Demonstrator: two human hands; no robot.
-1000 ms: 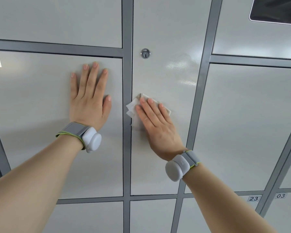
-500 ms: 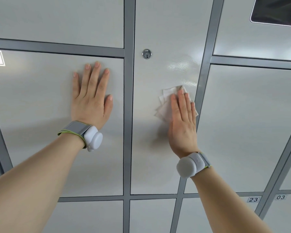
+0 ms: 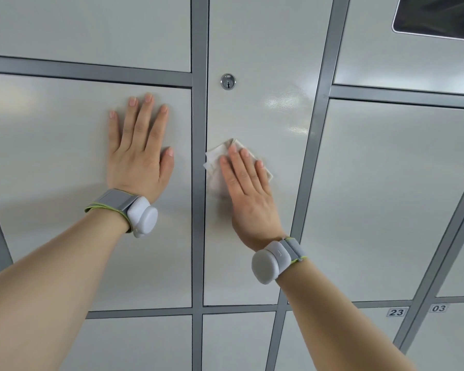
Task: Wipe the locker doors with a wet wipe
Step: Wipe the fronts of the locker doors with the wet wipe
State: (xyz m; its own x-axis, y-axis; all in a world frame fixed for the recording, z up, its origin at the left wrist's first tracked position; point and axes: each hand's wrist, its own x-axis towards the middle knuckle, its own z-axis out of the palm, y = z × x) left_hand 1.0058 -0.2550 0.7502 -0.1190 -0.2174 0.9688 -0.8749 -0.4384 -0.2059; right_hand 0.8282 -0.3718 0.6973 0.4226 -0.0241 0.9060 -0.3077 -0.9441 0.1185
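Head view: our right hand lies flat, fingers straight, pressing the white wipe against the middle locker door, near its left edge, below the keyhole. Our left hand rests flat, fingers straight, on the neighbouring door to the left.

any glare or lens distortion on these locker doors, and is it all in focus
Head view: glare patches on the middle door, right of the keyhole; frame bars splay toward the edges, a wide-angle effect; soft shadow beside the right hand; focus looks sharp throughout.
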